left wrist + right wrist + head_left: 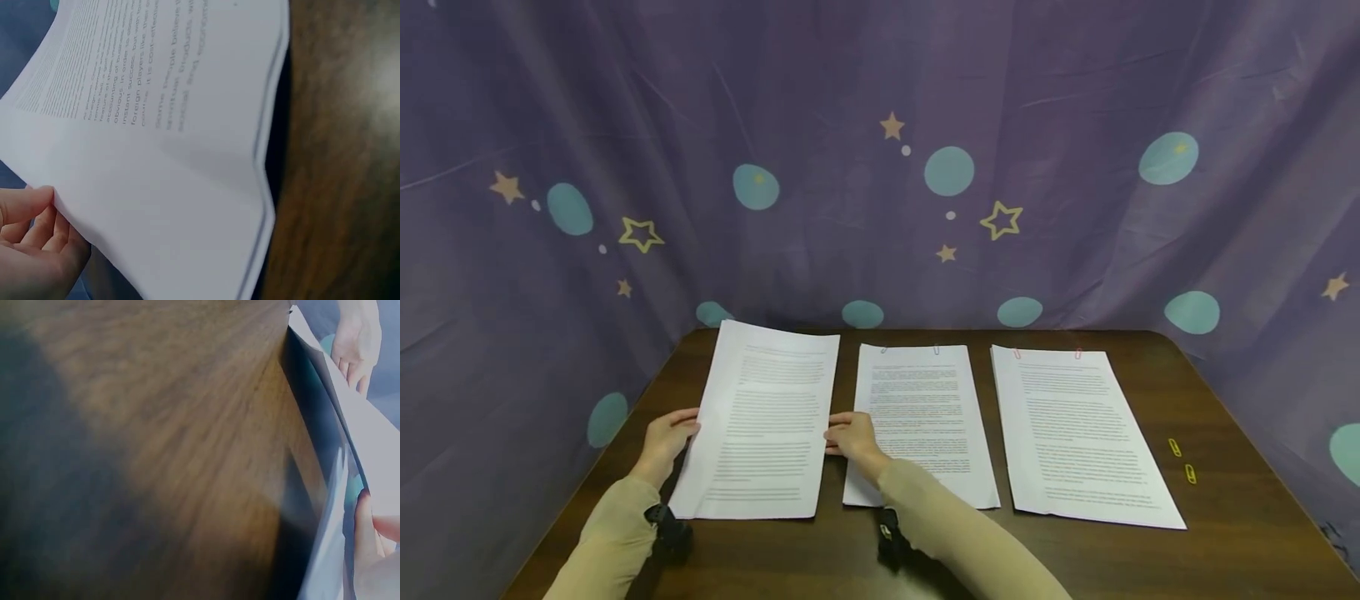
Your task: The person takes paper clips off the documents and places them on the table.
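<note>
1. We see the brown wood-grain tabletop [1150, 562] bearing three groups of printed paper in a row, left to right.
2. The left sheaf of printed sheets [775, 417] is between the two hands, its long axis running away from us and leaning slightly right at the far end. We see no clip along its far edge. Part of it appears lifted from the wood; whether its near edge touches, we cannot tell.
3. The right sheaf [1078, 433] and middle sheaf [917, 425] lie flat, the middle one partly covered by the right forearm.
4. The left hand [662, 442] grips the left sheaf's left edge, thumb above and fingers curled below. The right hand [855, 437] pinches its right edge, reaching across the middle sheaf; we cannot make out all its fingertips, and the right wrist view is mostly blurred wood.
5. Smallest, two yellow paper clips [1175, 447] lie near the right edge of the table, well apart from the left sheaf; the right hand is nearer to them. Two red paper clips [1078, 354] sit on the right sheaf's far edge, two bluish paper clips [936, 350] on the middle one's.
</note>
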Available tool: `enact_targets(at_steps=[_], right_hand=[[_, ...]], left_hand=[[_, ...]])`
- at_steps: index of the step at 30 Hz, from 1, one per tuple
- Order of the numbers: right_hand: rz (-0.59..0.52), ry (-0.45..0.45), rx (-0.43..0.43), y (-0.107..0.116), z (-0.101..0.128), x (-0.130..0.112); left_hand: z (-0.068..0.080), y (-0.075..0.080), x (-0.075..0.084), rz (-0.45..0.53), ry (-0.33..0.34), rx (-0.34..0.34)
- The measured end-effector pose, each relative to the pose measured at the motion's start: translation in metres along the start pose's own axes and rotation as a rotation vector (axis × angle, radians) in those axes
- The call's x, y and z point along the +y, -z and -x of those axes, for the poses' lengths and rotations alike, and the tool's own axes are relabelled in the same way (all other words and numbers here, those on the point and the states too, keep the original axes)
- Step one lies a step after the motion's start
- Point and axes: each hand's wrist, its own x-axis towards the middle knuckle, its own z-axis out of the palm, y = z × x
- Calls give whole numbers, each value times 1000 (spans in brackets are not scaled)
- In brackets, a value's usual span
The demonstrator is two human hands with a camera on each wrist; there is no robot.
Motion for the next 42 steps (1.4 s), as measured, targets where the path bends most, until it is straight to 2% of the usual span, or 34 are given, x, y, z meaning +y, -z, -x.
enact_targets(at_steps=[6, 7, 10, 15, 23, 32, 36, 39, 40, 42], right_hand=[[-25, 4, 2, -4, -5, 8], [-17, -35, 11, -4, 11, -13], [-17, -30, 27, -5, 11, -11], [-4, -25, 44, -8, 9, -6], [32, 38, 57, -8, 4, -1], [103, 104, 76, -7, 3, -3], [93, 105, 72, -7, 2, -4], [108, 125, 55, -5, -3, 0], [107, 182, 39, -3, -12, 12], [129, 194, 23, 1, -15, 12]], left_hand=[[-10, 5, -7, -6, 28, -98], [-11, 5, -8, -1, 23, -116], [-13, 7, -11, 28, 14, -163], [-16, 8, -15, 75, 12, -202], [-27, 7, -23, 59, 6, -235], [-33, 3, -25, 9, -80, -168], [-31, 1, -24, 27, -80, -138], [-28, 0, -21, 32, -75, -96], [-27, 0, -19, 16, -80, -74], [-24, -1, -13, -43, -103, -18]])
